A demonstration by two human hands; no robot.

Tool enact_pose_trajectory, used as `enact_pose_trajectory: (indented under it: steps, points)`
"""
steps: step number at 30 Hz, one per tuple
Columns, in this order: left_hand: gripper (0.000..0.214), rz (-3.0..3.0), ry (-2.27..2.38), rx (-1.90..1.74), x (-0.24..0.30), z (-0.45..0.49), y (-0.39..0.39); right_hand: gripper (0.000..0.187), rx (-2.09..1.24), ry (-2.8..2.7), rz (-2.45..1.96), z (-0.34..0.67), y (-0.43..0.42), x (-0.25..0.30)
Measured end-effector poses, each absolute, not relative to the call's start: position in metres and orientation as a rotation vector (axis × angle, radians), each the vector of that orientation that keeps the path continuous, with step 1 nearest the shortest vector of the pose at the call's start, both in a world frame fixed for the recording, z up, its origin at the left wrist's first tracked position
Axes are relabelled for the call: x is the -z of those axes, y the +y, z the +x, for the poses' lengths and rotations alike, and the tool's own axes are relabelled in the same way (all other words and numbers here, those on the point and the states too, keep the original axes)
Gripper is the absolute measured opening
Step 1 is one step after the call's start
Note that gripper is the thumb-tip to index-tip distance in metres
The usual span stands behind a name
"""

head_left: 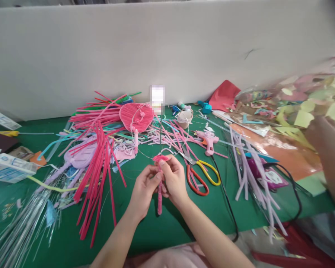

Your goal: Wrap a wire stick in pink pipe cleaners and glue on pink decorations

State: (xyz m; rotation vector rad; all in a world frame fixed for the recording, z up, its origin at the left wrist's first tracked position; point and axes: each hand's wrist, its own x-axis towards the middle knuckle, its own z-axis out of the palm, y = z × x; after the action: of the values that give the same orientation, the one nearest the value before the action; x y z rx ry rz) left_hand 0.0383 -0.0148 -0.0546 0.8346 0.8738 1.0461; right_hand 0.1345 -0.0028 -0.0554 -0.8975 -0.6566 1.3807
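Note:
Both my hands meet over the green table (162, 223), pinching a pink pipe-cleaner piece (159, 199). Its wrapped stem hangs down between my palms and a small flat pink head (160, 158) shows above my fingers. My left hand (145, 188) grips the stem from the left with curled fingers. My right hand (174, 178) holds the top part from the right, fingers closed round it. A thin wire (160, 130) rises from the piece toward a blurred white tag.
A heap of pink pipe cleaners (97, 163), a pink heart-shaped fan (136, 116) and a lilac one (82, 156) lie left. Scissors (199, 173), a pink glue gun (209, 141), lilac pipe cleaners (251, 175) and paper scraps lie right. Another person's arm (332, 156) reaches in at right.

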Motion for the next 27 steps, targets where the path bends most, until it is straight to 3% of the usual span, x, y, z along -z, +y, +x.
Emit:
enact_pose_trajectory:
  steps: [7,12,17,27]
  points:
    - [0.03,0.834,0.96,-1.123,0.057,0.037,-0.012,0.031,-1.465,-0.675,-0.915,0.134,0.001,0.055]
    - [0.029,0.82,1.041,-1.167,0.057,0.033,-0.01,0.039,-1.532,-0.603,-0.851,0.133,0.004,0.058]
    - [0.031,0.866,1.103,-1.189,0.059,0.034,-0.009,0.033,-1.527,-0.649,-0.902,0.13,0.003,0.061]
    - [0.033,0.918,1.303,-1.373,0.053,0.017,0.004,0.028,-1.274,-0.758,-0.945,0.131,0.006,0.066]
